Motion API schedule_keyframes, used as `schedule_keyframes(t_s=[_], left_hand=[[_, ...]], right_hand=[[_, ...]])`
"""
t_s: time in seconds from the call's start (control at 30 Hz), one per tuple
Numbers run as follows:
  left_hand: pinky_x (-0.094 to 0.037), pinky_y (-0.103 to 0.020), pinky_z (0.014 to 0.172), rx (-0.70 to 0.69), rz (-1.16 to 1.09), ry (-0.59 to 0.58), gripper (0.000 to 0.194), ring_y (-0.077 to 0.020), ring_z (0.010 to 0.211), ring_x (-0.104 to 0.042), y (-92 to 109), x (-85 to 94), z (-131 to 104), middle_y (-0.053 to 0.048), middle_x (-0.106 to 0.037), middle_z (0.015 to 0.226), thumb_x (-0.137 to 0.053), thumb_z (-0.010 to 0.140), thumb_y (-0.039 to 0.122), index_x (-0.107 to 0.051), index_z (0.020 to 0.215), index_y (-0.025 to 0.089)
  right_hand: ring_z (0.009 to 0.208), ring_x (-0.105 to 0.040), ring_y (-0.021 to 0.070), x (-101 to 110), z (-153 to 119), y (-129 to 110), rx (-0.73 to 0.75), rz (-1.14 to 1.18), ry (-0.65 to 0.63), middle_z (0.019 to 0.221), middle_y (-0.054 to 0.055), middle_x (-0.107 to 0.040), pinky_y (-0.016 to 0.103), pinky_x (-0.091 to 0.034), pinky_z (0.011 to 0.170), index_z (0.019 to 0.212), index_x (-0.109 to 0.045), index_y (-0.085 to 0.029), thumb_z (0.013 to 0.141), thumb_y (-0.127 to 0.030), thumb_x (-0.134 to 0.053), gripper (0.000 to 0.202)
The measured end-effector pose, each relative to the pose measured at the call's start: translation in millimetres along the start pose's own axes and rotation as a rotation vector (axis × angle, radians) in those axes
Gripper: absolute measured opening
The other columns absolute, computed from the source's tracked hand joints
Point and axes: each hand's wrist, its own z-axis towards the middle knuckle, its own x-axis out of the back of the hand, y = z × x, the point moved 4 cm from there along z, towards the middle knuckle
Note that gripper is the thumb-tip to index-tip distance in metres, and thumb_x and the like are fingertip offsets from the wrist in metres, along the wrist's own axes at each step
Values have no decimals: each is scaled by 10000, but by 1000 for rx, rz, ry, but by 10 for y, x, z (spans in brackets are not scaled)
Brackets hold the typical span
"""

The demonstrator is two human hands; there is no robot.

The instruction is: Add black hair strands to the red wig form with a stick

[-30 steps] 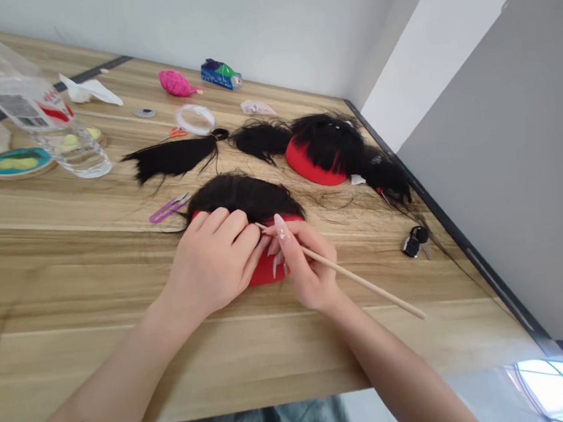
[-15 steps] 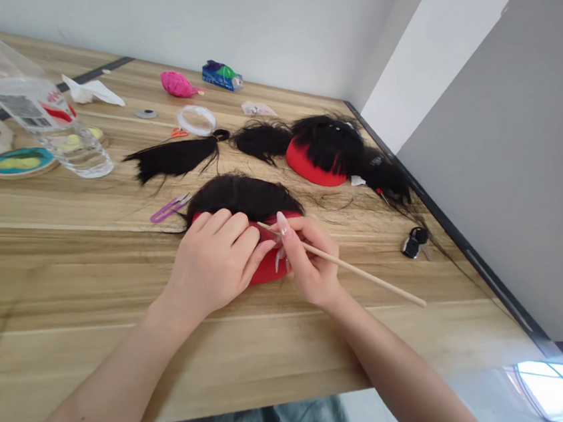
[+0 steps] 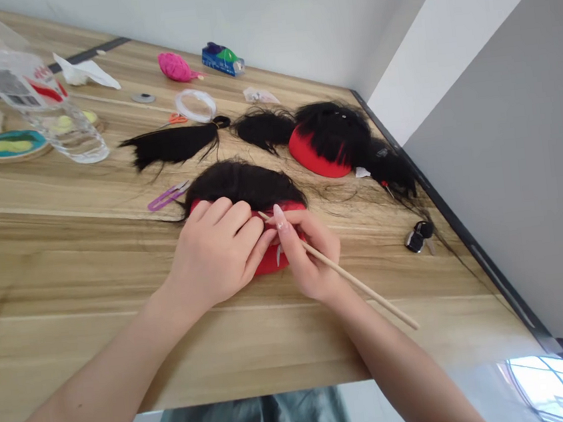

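Note:
In front of me on the table is a red dome-shaped form [image 3: 273, 263] with black hair [image 3: 246, 186] across its far side. My left hand [image 3: 219, 248] lies over the form's left part, closed, fingers bent round it at the hairline; its fingertips are hidden. Between the thumb and fingers of my right hand [image 3: 310, 251] is a thin pale wooden stick [image 3: 360, 284], gripped near its tip. That tip meets the red surface just below the hair, beside the left fingers. The long end slants down to the right.
Purple thread snips [image 3: 167, 197] lie left of the form. Beyond are a tied hair bundle [image 3: 174, 145], a clear ring-shaped coil [image 3: 196, 106] and a second red form [image 3: 313, 155] with hair. A water bottle [image 3: 38, 95] stands left; keys [image 3: 419, 237] lie right.
The stick's long end has swung down and slightly left, while its tip stays by the hairline. Both hands keep their places on the form. The view has shifted a little.

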Motion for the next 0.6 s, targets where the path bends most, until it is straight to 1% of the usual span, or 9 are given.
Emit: schedule_keyframes(t_s=[0.1,0.27,0.6], left_hand=[[-346,-374,622,-11,-7,-5,226,-222,709,-471,28,0,1,-71,-594,739,-500,899,266,-643,775,142],[-345,-368,622,-20,-26,-25,245,-214,702,-469,10,15,1,-71,-590,733,-491,898,266,-636,736,153],[-348,-368,619,-7,-48,-36,248,-211,703,-478,-1,13,9,-68,-591,733,-477,907,258,-630,735,165]], right_hand=[[644,-641,106,0,-4,-5,15,-41,7,804,6,-711,236,-532,620,943,-672,-182,907,-163,-557,122],[614,-623,107,-7,-12,-9,29,-94,5,770,2,-697,240,-522,588,951,-671,-183,909,-181,-559,119],[597,-607,101,-5,-10,-3,45,-92,3,774,-3,-694,239,-516,581,958,-666,-198,911,-187,-556,120]])
